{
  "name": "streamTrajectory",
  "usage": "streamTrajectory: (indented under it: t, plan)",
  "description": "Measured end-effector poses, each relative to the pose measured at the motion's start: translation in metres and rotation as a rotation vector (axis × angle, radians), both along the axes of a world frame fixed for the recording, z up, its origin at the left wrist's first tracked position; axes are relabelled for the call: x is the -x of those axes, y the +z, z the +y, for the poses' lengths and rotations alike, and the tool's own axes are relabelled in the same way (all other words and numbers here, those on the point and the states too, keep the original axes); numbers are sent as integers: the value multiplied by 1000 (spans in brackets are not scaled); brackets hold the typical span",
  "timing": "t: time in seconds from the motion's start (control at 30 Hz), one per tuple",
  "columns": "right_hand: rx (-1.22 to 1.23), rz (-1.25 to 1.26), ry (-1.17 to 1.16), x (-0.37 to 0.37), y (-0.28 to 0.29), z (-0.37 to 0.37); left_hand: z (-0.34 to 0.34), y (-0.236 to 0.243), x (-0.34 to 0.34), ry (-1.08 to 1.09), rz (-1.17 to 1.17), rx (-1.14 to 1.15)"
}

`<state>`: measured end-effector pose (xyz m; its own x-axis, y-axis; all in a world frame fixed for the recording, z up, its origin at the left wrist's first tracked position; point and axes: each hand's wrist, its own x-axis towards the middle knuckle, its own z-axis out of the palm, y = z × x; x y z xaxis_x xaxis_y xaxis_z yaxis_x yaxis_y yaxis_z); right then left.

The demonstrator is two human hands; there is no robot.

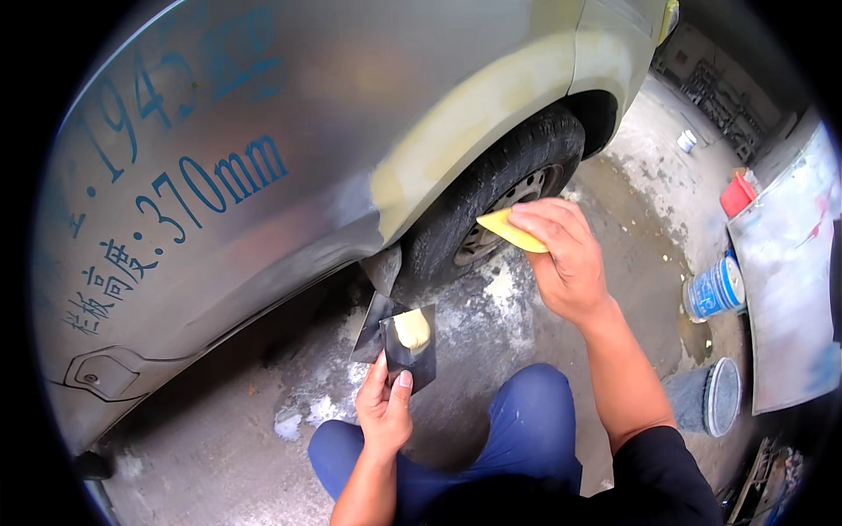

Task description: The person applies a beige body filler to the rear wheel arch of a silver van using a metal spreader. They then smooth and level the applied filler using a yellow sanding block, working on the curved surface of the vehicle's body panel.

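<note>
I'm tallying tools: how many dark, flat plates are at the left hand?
2. The dark, flat front plate in the left hand bears pale yellow paste; the dark, flat rear plate juts out leftward behind it. More may be hidden.

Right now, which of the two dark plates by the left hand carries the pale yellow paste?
The front plate, under the thumb of the left hand, bears the paste; the rear plate, partly hidden behind it, shows none.

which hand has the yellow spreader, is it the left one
No, the yellow spreader is in the right hand, while the left hand holds a dark plate bearing a pale yellow dab.
</note>
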<state>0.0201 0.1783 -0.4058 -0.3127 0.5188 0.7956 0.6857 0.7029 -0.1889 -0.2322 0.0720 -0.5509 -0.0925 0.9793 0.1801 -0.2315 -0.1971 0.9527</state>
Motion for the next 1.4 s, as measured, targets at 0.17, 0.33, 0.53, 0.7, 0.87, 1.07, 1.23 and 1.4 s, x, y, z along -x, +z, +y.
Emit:
streamTrajectory:
  t: [0.17,0.33,0.53,0.7,0.87,1.07,1.23,1.4]
  plan:
    - [-388,-460,-95,27,24,48,15,-34,-9,-72,-285,68]
    - [-495,-628,-115,41,14,81,13,-49,2,-52,-357,87]
    - [-573,-658,-88,62,12,98,12,-60,12,-12,-362,121]
    - [-599,-661,-103,67,6,109,15,-68,10,-28,-372,142]
    - [-513,-675,-142,70,-1,109,19,-70,12,-42,-373,160]
    - [-565,-625,-118,74,13,104,22,-72,10,-58,-384,146]
    - [-519,-653,-157,70,-3,110,24,-77,10,-66,-358,171]
    - [-510,-644,-158,75,8,104,26,-80,10,-52,-374,178]
